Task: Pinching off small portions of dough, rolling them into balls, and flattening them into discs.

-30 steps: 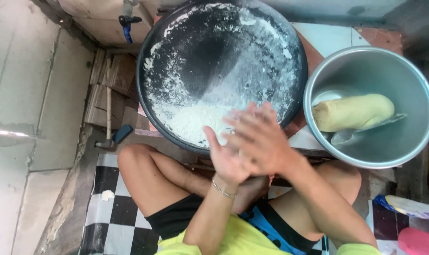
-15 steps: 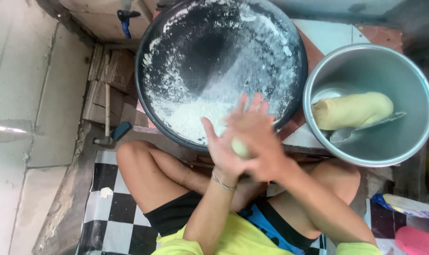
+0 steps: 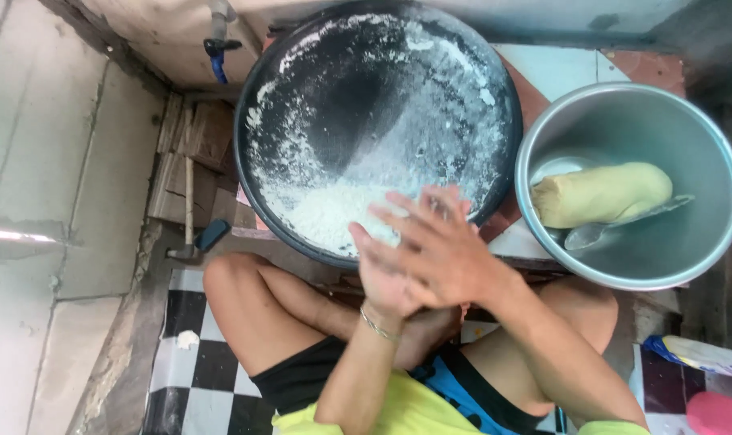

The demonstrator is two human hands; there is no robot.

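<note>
I am looking down at my two hands, pressed palm to palm just in front of my crossed legs point(image 3: 301, 322). My right hand point(image 3: 442, 254) is lying on top with its fingers spread flat, and my left hand point(image 3: 386, 278) is sitting underneath it, palm up, a thin bracelet point(image 3: 376, 326) showing at the wrist. The top hand is covering whatever sits between the palms, so I cannot tell whether either grip is grasping anything or simply lying flat against the other.

My fingertips are reaching over the near rim of a big round black pan point(image 3: 366, 105). The pan is dusted with white flour point(image 3: 334, 213), most of it heaped in the near part, right beside my hands. To the right of the pan, well apart from my hands, a metal bowl point(image 3: 688, 258) is standing with a log of pale yellow dough point(image 3: 603, 193) inside it and a metal spoon point(image 3: 616, 229) lying against the dough.

I am wearing black shorts and a yellow shirt point(image 3: 414, 411). Under my legs a black-and-white checkered floor point(image 3: 205, 370) is showing, and to the left a hammer point(image 3: 190, 234) is leaning near some wooden boards beside grey concrete.
</note>
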